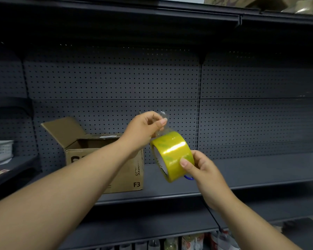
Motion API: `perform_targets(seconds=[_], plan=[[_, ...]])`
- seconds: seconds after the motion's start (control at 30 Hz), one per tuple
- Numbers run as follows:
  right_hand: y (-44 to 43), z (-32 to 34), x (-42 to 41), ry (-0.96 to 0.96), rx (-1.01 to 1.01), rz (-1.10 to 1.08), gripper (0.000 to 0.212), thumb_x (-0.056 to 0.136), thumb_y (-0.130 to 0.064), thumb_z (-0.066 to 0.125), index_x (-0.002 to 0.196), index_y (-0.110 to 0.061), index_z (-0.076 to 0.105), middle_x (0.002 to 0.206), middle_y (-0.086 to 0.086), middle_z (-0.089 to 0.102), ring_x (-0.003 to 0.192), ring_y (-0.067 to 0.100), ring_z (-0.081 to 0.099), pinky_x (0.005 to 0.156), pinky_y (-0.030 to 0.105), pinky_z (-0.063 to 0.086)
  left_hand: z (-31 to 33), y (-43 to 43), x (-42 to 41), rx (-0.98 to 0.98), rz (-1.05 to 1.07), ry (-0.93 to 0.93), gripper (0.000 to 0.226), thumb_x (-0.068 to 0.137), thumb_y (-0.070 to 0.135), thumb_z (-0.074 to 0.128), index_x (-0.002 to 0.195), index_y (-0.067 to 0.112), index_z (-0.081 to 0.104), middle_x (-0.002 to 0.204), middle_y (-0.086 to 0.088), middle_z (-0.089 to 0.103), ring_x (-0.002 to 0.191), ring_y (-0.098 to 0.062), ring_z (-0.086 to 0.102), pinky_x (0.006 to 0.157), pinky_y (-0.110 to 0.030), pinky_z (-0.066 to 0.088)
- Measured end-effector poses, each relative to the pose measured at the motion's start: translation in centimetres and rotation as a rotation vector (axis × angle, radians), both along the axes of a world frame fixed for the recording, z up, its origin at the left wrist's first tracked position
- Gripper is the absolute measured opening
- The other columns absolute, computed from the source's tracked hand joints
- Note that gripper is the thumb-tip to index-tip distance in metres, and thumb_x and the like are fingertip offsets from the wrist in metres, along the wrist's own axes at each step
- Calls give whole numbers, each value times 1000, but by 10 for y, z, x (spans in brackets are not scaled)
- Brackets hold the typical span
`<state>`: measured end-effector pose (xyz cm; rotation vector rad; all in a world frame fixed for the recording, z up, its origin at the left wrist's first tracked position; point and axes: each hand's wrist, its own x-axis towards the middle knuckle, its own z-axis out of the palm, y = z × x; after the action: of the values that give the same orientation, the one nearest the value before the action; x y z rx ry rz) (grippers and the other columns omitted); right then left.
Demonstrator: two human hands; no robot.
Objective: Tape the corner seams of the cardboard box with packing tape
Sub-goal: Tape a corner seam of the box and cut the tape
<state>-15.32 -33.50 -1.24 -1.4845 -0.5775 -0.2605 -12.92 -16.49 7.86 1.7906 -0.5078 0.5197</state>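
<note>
A yellowish roll of packing tape (pixel 172 156) is held in the air in front of the shelf. My right hand (pixel 201 170) grips the roll from below right, thumb across its face. My left hand (pixel 145 129) pinches the clear loose tape end (pixel 163 117) above the roll, a short strip stretched between them. An open brown cardboard box (pixel 126 175) stands on the grey shelf behind my left forearm, one flap (pixel 63 130) raised at its left. A small blue loop (pixel 189 177) shows under the roll by my right fingers.
The grey metal shelf (pixel 242 172) runs to the right of the box, backed by a perforated panel (pixel 116 83). A stack of papers (pixel 0 150) lies on the neighbouring shelf at left. Bottles (pixel 193 240) stand on a lower level. Packaged goods sit on top at upper right.
</note>
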Motion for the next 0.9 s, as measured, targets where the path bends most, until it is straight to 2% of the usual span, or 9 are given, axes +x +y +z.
perform_targets(seconds=[0.1, 0.2, 0.3, 0.4, 0.53, 0.73, 0.8, 0.9], plan=[[9, -8, 7, 0, -28, -20, 5, 87, -19, 57, 90, -16, 59, 80, -9, 64, 72, 0, 57, 71, 17, 47, -4, 12, 10, 60, 52, 21, 13, 88, 21, 61, 75, 17, 62, 81, -2, 60, 75, -17, 53, 69, -27, 46], [20, -15, 15, 2, -11, -34, 7, 89, -21, 55, 89, -15, 57, 76, -12, 63, 67, -5, 56, 63, 9, 45, -7, 24, 20, 68, -58, 140, 11, 89, 17, 60, 80, 12, 63, 78, -2, 64, 72, -14, 59, 70, -26, 52], [31, -20, 23, 5, -30, -37, 17, 83, -34, 60, 87, -17, 57, 72, -15, 65, 66, -5, 56, 62, 9, 44, -11, 37, 31, 82, -113, 212, 10, 89, 15, 59, 82, 11, 62, 77, -2, 68, 66, -9, 61, 66, -22, 53], [40, -25, 34, 22, -30, -42, 22, 75, -36, 55, 85, -16, 57, 67, -17, 64, 64, -4, 54, 62, 9, 43, -16, 49, 46, 95, -61, 201, 11, 89, 13, 60, 78, 11, 62, 71, -1, 66, 58, -6, 60, 58, -18, 50], [59, -30, 44, 29, -30, -59, 25, 77, -40, 62, 80, -15, 56, 62, -16, 60, 61, -3, 51, 60, 9, 41, -24, 62, 65, 70, -7, 155, 14, 86, 8, 61, 73, 10, 64, 63, -1, 62, 47, -3, 55, 52, -16, 48], [87, -43, 56, 80, 29, -155, 28, 73, -43, 58, 75, -15, 56, 62, -12, 60, 63, 4, 50, 63, 24, 42, -36, 75, 93, 125, -3, 156, 15, 85, 8, 63, 70, 9, 64, 62, -3, 61, 45, -2, 54, 53, -16, 47], [92, -43, 62, 95, 26, -208, 39, 69, -50, 60, 71, -11, 53, 60, -10, 55, 61, 6, 47, 62, 27, 39, -35, 79, 100, 79, 1, 172, 15, 86, 7, 62, 71, 7, 63, 62, -5, 60, 44, -3, 53, 53, -17, 49], [99, -41, 69, 108, 32, -283, 61, 63, -61, 58, 70, -2, 45, 64, 2, 45, 63, 14, 40, 63, 33, 33, -33, 83, 110, 55, -27, 198, 15, 86, 5, 61, 71, 5, 62, 60, -4, 59, 42, -3, 52, 50, -14, 49]])
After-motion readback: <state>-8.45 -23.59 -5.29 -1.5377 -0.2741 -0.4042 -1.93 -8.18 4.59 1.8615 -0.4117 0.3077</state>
